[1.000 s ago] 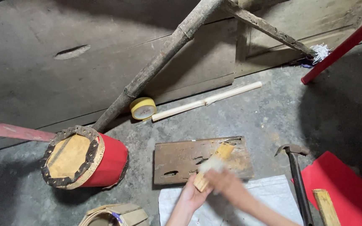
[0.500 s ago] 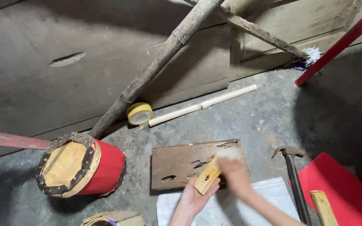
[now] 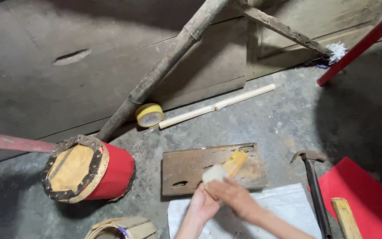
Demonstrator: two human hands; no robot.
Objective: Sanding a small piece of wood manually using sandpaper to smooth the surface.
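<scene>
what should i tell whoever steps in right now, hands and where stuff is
Left hand grips the lower end of a flat yellow wood stick lying on the worn board.
Right hand holds a pale pad against the stick.
Hammer lies on the floor to the right; red drum to the left; yellow tape roll behind.
How far along the work on the stick is cannot be told.

Rough grey concrete floor (image 3: pixel 261 119) met weathered wooden wall boards (image 3: pixel 67 88), against which a bark-covered pole (image 3: pixel 164 75) leaned; dim light left the upper area shadowed.
</scene>
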